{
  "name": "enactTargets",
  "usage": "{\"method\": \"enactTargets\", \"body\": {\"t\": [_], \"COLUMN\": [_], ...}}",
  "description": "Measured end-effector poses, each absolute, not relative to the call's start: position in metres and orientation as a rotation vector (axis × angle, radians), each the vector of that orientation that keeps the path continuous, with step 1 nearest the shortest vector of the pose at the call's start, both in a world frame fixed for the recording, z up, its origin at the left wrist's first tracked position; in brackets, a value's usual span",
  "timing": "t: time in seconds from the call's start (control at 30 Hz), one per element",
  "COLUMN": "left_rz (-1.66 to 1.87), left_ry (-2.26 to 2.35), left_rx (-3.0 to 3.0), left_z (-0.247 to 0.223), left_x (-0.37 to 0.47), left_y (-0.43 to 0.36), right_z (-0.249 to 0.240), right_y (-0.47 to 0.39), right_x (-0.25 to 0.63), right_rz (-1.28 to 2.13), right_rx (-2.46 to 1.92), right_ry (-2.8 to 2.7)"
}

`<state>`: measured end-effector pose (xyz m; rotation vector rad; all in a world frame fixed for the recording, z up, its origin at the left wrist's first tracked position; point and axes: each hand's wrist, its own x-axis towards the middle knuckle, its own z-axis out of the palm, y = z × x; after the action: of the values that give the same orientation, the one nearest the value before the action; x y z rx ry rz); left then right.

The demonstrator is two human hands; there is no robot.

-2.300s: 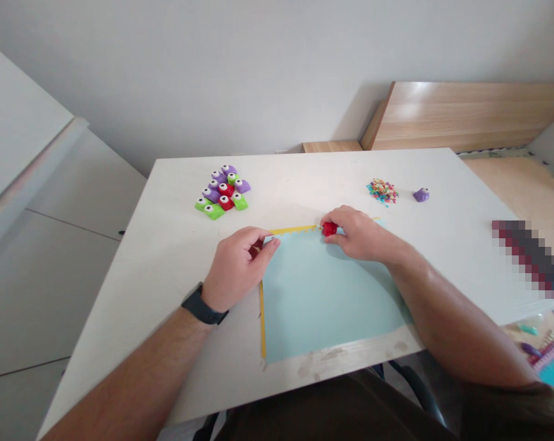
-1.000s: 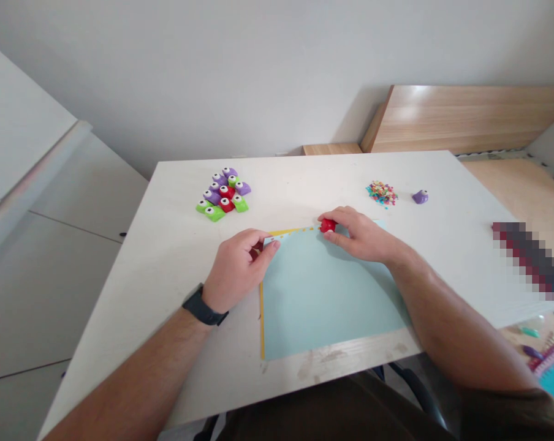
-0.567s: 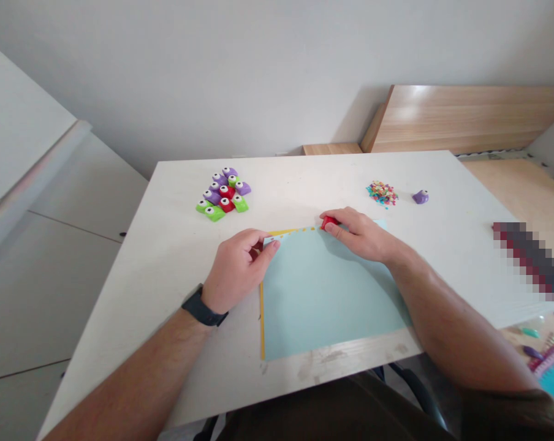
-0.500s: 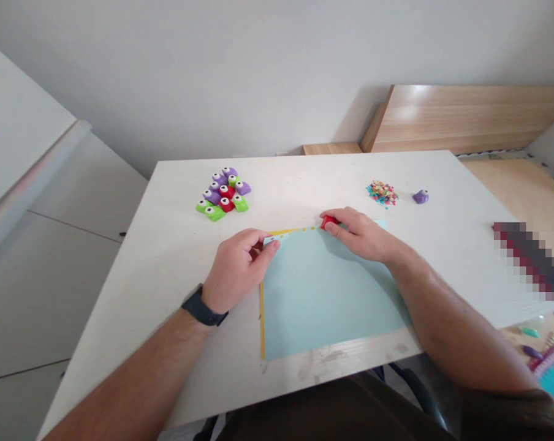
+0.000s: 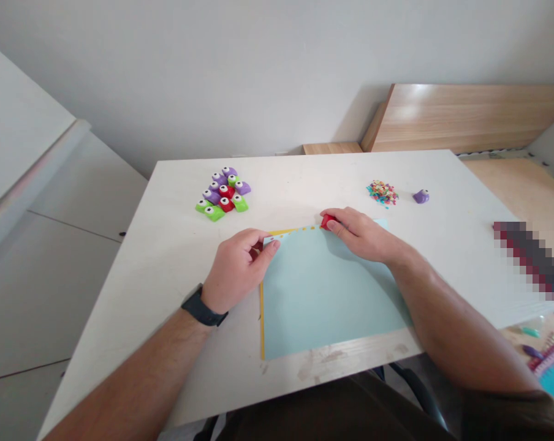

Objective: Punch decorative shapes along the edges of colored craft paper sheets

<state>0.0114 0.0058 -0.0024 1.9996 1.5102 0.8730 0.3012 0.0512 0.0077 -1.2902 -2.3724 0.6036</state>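
Observation:
A light blue sheet of paper lies on the table, with a yellow sheet showing under its left and upper edges. My left hand pinches the upper left corner of the paper between thumb and fingers. At the top edge, my right hand is closed around a red craft punch, which sits on the paper's border. Several small punched holes run along that edge between my hands, with yellow showing through some. My right fingers partly cover the punch.
Several purple, green and red craft punches are clustered at the back left of the white table. A pile of colourful paper cutouts and a lone purple punch lie at the back right. A blurred-out dark object is near the right edge.
My right thumb has shifted slightly on the red punch. Both hands otherwise keep their places, and the paper has not visibly moved.

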Motion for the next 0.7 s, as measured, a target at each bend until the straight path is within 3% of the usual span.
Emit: {"method": "enactTargets", "body": {"t": [0.7], "left_rz": [0.857], "left_ry": [1.516], "left_rx": [2.008], "left_z": [-0.0030], "left_x": [0.0113], "left_y": [0.0060], "right_z": [0.0068], "right_y": [0.0541], "right_x": [0.2998], "right_rz": [0.543], "right_rx": [-1.244], "right_ry": [-2.375]}}
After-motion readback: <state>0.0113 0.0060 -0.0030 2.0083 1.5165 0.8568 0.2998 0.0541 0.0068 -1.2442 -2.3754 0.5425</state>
